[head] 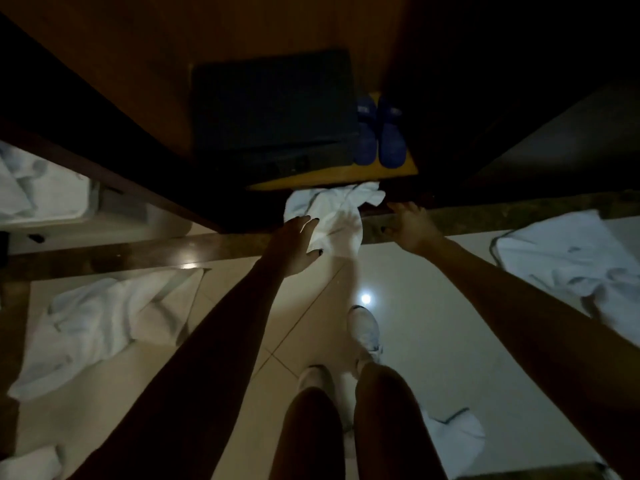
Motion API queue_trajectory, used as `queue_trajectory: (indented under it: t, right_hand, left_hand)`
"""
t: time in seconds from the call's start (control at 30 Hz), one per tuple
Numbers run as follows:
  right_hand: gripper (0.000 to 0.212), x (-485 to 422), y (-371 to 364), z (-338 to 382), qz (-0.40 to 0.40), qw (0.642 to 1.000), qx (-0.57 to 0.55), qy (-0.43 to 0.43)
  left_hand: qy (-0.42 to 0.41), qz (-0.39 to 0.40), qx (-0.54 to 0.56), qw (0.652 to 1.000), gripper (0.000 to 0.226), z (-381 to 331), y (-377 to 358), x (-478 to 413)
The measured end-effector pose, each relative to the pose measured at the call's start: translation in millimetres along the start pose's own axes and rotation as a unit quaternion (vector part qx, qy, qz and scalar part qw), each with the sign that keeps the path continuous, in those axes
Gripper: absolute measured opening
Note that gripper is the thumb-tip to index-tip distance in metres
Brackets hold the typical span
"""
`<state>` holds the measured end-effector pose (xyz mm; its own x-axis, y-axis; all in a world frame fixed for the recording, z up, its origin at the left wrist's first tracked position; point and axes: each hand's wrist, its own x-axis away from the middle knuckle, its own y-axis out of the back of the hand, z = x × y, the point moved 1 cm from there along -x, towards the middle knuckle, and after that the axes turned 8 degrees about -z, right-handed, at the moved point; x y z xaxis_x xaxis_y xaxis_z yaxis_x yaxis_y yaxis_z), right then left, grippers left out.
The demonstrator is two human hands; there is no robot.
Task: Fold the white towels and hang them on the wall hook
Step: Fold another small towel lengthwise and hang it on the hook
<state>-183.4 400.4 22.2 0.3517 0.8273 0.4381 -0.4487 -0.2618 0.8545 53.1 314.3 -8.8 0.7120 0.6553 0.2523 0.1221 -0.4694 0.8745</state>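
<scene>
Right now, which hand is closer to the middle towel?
Left. The left hand overlaps the towel at its left edge; the right hand is spread off to its right, apart.

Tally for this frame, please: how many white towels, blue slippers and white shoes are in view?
White towels: 6
Blue slippers: 2
White shoes: 2
Total: 10
</scene>
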Motion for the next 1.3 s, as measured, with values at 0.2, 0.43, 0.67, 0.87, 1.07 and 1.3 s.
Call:
queue_trajectory:
  t: [0.2, 0.43, 0.67, 0.87, 1.07, 1.3]
  right_hand:
    - [0.037, -67, -156, -47, 0.021, 0.995, -0.097, -0.031]
    - [0.061, -149, -292, -76, -0.005, 0.987, -0.149, -0.062]
    - [0.028, -208, -334, -91, -0.072, 0.948, -0.235, -0.201]
    - [0.034, -175, -306, -78, -0.113, 0.931, -0.284, -0.199]
    - [0.009, -87, -198, -34, -0.211, 0.918, -0.32, -0.103]
    - [0.027, 13, -14, 25, -0.149, 0.895, -0.407, -0.109]
  left_hand:
    - [0.04, 0.023, -0.019, 0.999, 0.068, 70, -154, -47]
    - [0.028, -0.01, 0.009, 1.0, 0.056, 128, -269, -91]
    - [0.085, 0.029, 0.093, 0.992, 0.038, 163, -316, -116]
    - [0.105, -0.003, 0.119, 0.987, 0.021, 137, -270, -104]
    - [0.038, -0.066, 0.064, 0.995, 0.03, 96, -156, -49]
    - [-0.077, -0.096, 0.038, 0.992, 0.027, -13, 17, 2]
